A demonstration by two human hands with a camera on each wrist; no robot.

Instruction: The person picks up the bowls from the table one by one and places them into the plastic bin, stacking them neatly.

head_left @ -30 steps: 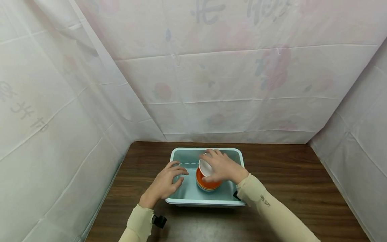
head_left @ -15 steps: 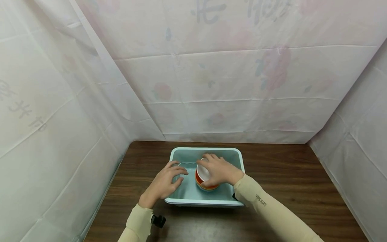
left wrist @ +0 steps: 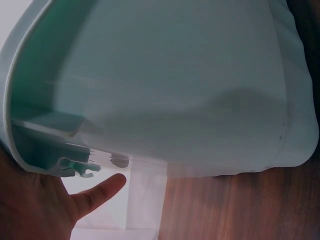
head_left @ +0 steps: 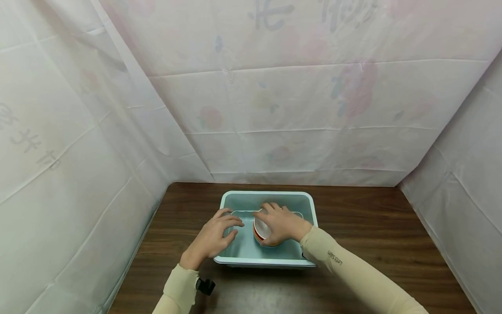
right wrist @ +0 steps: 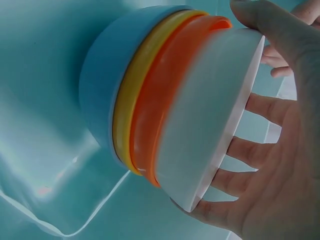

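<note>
My right hand (head_left: 283, 224) holds a white bowl (right wrist: 215, 105) by its rim, fingertips spread along one side and thumb on the other. The white bowl's lower part sits within an orange bowl (right wrist: 155, 110), which is nested in a yellow bowl (right wrist: 124, 117) and a blue bowl (right wrist: 107, 75). The stack stands inside a light blue plastic basin (head_left: 266, 262), right of its middle. My left hand (head_left: 215, 234) is at the basin's left rim, with loosely bent fingers reaching over it and holding nothing. In the left wrist view its thumb (left wrist: 102, 195) sticks out beside the basin.
The basin stands on a dark brown wooden table (head_left: 364, 235). Pale printed cloth (head_left: 294, 109) hangs behind the table and on both sides. A black device (head_left: 205, 286) is strapped at the left wrist.
My right hand has lowered the white bowl and shifted it slightly left, so it sits deeper in the orange bowl. The left hand has stayed in place.
</note>
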